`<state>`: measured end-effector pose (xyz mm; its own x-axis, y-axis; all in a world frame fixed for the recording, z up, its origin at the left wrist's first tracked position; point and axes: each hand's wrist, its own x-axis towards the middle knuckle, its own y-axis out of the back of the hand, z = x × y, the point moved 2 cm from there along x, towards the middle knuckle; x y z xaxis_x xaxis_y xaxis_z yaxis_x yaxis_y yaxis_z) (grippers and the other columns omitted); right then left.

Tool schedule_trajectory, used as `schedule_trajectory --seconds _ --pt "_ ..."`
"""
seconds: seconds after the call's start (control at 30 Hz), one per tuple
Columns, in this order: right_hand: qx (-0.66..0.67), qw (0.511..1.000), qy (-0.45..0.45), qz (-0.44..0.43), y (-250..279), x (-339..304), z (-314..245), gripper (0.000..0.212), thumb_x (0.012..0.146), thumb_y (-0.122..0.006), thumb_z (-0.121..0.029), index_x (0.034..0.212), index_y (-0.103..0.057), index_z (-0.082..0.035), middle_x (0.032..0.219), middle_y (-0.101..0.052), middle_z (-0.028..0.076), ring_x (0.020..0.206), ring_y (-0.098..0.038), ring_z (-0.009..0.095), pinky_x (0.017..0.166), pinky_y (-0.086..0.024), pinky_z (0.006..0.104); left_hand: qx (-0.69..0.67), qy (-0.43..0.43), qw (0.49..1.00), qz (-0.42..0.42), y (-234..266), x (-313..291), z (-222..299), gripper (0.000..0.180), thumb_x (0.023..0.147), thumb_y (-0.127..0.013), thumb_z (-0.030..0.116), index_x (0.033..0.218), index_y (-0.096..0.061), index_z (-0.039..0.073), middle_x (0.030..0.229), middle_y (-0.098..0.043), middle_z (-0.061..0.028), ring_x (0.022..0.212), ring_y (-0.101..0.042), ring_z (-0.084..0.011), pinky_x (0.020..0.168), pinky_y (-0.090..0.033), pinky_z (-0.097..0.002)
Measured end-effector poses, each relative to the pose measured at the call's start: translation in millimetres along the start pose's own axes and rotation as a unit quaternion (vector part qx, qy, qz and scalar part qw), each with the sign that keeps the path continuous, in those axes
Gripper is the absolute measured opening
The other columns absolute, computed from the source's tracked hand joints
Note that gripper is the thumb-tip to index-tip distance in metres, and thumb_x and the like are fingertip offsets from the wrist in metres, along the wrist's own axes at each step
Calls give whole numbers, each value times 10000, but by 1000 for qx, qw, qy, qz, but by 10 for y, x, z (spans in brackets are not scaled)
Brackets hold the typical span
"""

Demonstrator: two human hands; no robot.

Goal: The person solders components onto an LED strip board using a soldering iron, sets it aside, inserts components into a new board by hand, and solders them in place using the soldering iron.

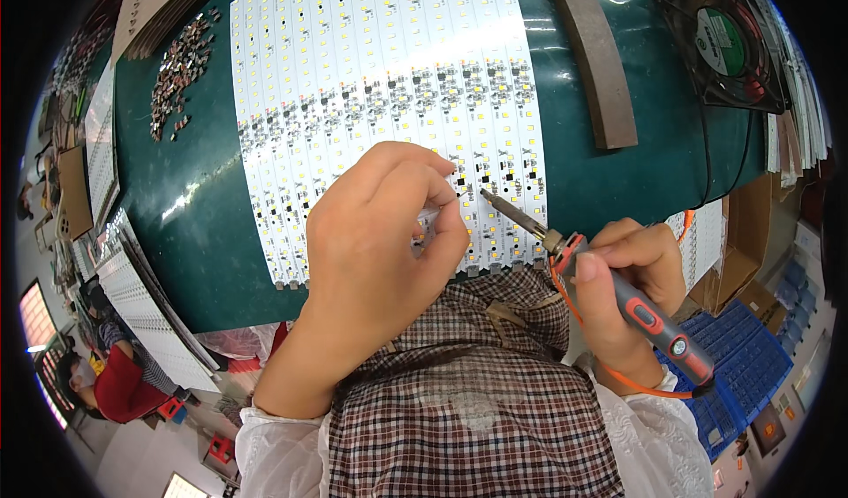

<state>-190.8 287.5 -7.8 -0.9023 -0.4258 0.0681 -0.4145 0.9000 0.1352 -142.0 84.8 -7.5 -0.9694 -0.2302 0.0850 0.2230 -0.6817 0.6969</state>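
Observation:
A white panel of LED circuit strips (300, 47), set side by side with small yellow LEDs and black chips, lies on the green table. My left hand (380, 215) is over its near part, thumb and fingertips pinched together. A thin wire, mostly hidden by the fingers, seems to poke out from the pinch. My right hand (632, 277) grips a grey and red soldering iron (649, 308) like a pen. Its dark tip points left, just right of my left fingertips and close to a black chip on the strips. Whether the tip touches the board I cannot tell.
Small metal parts (181, 69) lie heaped at the far left of the green table (185, 215). A metal bar (592, 56) and a black fan (724, 38) are at the right. Blue crates (733, 365) stand lower right. Another person (128, 387) sits at the left.

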Motion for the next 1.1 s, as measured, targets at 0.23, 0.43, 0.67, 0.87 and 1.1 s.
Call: schedule_trajectory --seconds 0.23,0.43,0.67,0.87,1.1 --pt "-10 1000 18 -22 -61 18 37 248 777 -713 52 864 -493 -23 709 -603 84 598 -548 85 499 -397 199 -17 -2 1000 11 -15 -19 -16 158 673 -686 -20 742 -564 54 899 -641 -78 653 -611 -211 540 -481 -309" --pt "2 1000 8 -9 -82 8 25 243 779 -714 49 854 -495 -24 712 -607 86 599 -541 81 498 -392 197 -15 -4 1000 1 -20 -25 -19 133 700 -691 -38 767 -608 42 921 -636 -68 643 -581 -149 537 -459 -259" --pt "-8 1000 3 3 -71 -23 36 242 779 -719 34 846 -494 -22 704 -608 85 584 -538 75 490 -392 194 -13 -7 1000 -20 -4 -14 -14 109 735 -693 -54 791 -649 29 939 -635 -60 645 -570 -89 560 -465 -208" --pt "-22 1000 12 1 -71 -20 45 237 786 -716 25 849 -492 -23 705 -602 85 582 -534 69 490 -387 189 -10 -9 1000 -26 5 -9 -11 108 736 -688 -57 788 -640 23 937 -631 -61 665 -585 -90 576 -480 -212" --pt "4 1000 -8 5 -62 -38 46 240 791 -694 43 881 -480 -19 731 -599 93 591 -539 74 497 -394 191 -35 28 999 -10 109 -25 33 119 724 -679 -63 779 -616 22 924 -648 -59 613 -551 -66 543 -437 -194"
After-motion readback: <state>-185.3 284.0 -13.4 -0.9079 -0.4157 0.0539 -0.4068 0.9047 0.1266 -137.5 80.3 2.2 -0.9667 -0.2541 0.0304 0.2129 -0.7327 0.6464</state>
